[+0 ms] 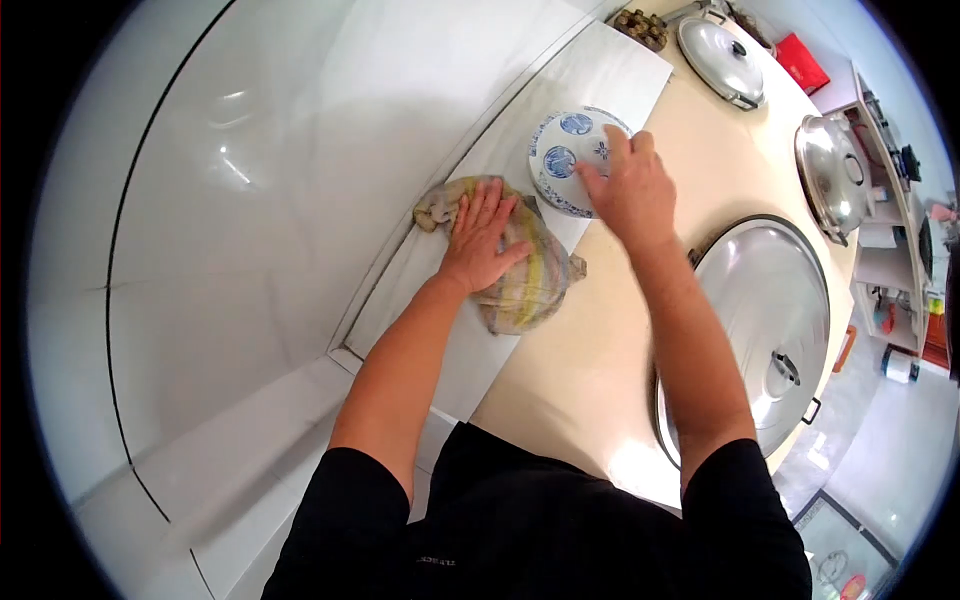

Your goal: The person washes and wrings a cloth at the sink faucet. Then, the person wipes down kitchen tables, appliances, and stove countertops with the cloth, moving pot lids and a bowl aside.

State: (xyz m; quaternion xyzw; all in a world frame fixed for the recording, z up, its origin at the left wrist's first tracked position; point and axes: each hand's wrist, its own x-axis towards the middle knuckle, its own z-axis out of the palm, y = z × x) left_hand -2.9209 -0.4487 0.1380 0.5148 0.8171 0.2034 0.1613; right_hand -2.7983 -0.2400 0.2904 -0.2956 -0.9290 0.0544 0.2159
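Note:
My left hand (483,240) lies flat, fingers spread, on a crumpled plaid cloth (530,290) in yellow and grey. The cloth rests on the pale marble ledge (440,370) and hangs over its edge towards the beige counter. Above the right side of a white plate (562,160) with blue patterns hovers my right hand (642,195). Its thumb and fingers are apart, slightly blurred, with nothing visible between them. Whether the fingertips touch the plate I cannot tell. The plate sits on the ledge just beyond the cloth.
A large lidded wok (750,310) is set into the beige counter (560,380) at right. Two smaller lidded pots (720,60) stand farther off. A brown lumpy object (640,30) and a red box (803,62) are at the far end. Shelves (885,265) line the right; a tiled wall (250,200) rises left.

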